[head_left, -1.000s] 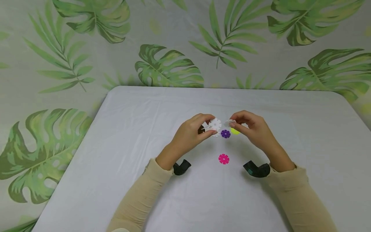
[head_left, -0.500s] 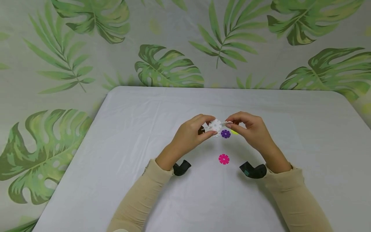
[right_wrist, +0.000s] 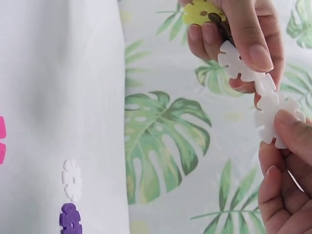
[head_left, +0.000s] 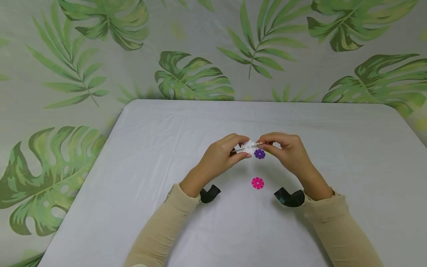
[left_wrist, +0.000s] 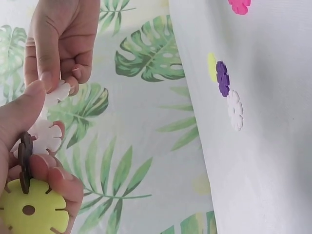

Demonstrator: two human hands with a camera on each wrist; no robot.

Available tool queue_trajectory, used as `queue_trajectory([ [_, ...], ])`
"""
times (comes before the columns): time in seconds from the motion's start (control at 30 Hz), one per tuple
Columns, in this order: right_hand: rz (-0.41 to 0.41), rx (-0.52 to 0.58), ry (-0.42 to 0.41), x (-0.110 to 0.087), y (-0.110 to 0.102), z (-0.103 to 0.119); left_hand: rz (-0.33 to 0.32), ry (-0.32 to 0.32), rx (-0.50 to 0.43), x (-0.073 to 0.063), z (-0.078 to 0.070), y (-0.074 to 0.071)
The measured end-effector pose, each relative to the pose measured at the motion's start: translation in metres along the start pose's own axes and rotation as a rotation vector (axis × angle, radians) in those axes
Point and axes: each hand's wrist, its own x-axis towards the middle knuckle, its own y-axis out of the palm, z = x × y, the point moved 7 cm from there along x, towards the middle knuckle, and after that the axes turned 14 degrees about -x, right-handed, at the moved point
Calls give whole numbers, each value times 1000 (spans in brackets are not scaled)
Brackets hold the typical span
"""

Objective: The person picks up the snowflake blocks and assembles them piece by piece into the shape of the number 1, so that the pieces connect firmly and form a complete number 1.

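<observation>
My left hand (head_left: 218, 152) grips a linked string of notched plastic snowflake discs. In the left wrist view the string shows a yellow disc (left_wrist: 46, 217), a dark disc (left_wrist: 24, 158) standing edge-on, and a white disc (left_wrist: 48, 139). Between thumb and fingers, my right hand (head_left: 287, 146) pinches another white disc (right_wrist: 269, 117). It meets the string's white end, overlapping a white disc seen nearly edge-on (right_wrist: 264, 84) in the right wrist view. Both hands are raised above the table, fingertips close together. Fingers partly hide the discs.
On the white-covered table (head_left: 133, 178) lie a purple disc (head_left: 257, 154), a pink disc (head_left: 255, 181), a white disc (left_wrist: 237, 114) and a yellow disc (left_wrist: 211, 66). Black wrist devices (head_left: 210, 194) jut inward from both sleeves. A leaf-patterned cloth (head_left: 193, 22) hangs behind the table.
My right hand has moved left with its white disc, from apart to against the left hand's string. The string has tilted slightly and the left hand has dipped a little.
</observation>
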Motion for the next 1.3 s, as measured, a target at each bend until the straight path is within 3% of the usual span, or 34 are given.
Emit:
queue_trajectory([
  [0.27,50,-14,86,-1,-3,-7,-19,-11,-15,0,2,-5],
  [0.5,64,-28,190,-4,-4,-12,3,-35,4,0,3,-4],
  [0.67,80,115,244,-5,-1,-15,17,-33,24,0,2,-4],
  [0.87,107,306,323,-7,7,-18,14,27,124,2,-3,-1],
  [1.3,148,346,393,-11,19,-18,-61,77,165,2,-8,1],
])
